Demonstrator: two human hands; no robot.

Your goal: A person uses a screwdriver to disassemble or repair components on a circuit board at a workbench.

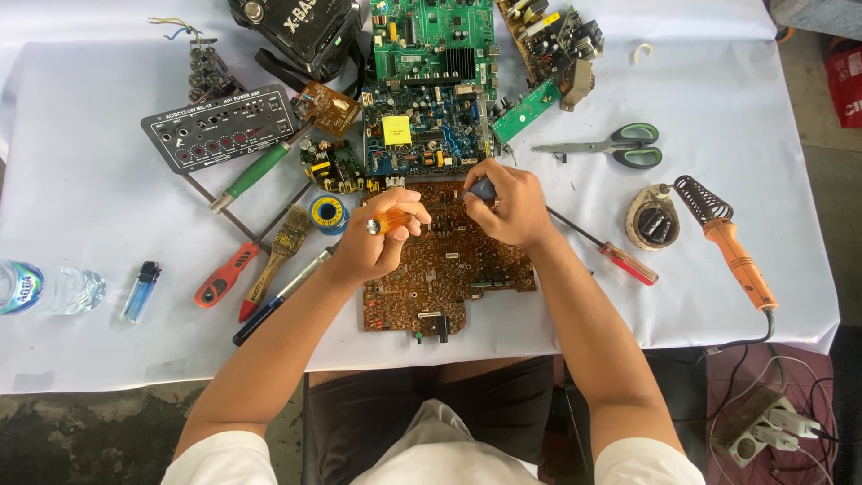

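A brown circuit board [449,278] lies on the white table cover in front of me. My left hand [382,238] is closed around a small tool with an orange handle and a silver cap [386,222], held over the board's left part. My right hand [507,202] rests on the board's upper edge, fingers curled around a dark blue-grey handle [481,188]. What the tool tips touch is hidden by my fingers.
Green and blue circuit boards [431,90] lie behind the brown one. Left are screwdrivers [256,171], a brush [280,251], a solder reel [328,214], a lighter [141,291] and a water bottle [45,287]. Right are scissors [620,146], a red screwdriver [620,260] and a soldering iron [732,247].
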